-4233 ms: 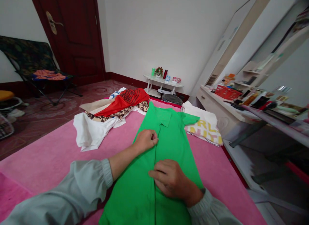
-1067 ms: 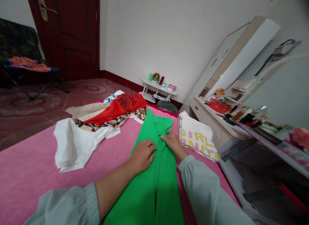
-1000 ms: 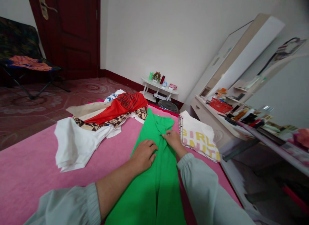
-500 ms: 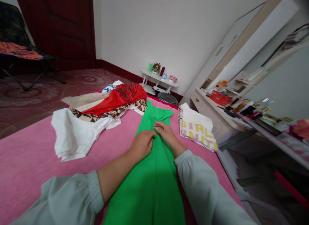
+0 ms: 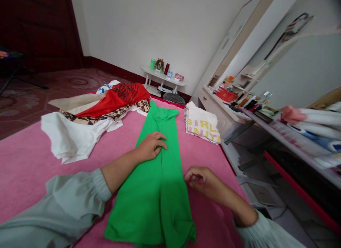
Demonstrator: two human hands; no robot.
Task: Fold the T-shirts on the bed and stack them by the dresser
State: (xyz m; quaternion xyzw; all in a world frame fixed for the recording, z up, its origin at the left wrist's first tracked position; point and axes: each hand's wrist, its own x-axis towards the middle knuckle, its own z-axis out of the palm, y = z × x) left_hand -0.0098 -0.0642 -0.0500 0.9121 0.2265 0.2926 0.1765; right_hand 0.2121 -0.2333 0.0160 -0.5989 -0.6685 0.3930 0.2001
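A long green garment (image 5: 151, 198) lies folded lengthwise on the pink bedspread (image 5: 213, 219), its narrow top pointing away from me. My left hand (image 5: 151, 146) rests on the upper half of the garment, fingers a little bent and apart, pressing on the cloth. Beside the garment's right edge is my right hand (image 5: 201, 180), its fingers loosely curled with a gap through which pink shows. I see no cloth in it, and its fingertips come close to the green edge.
To the left lies a pile with a white garment (image 5: 73, 138), a red garment (image 5: 114, 100) and brown patterned cloth (image 5: 122, 116). A folded white shirt with lettering (image 5: 201, 122) lies at the right. Beyond stand a small white shelf (image 5: 162, 76) and a cluttered dressing table (image 5: 234, 111).
My right hand has left the upper middle of the green garment and moved down toward me to its right edge. My left hand stays on the cloth. The view has shifted right.
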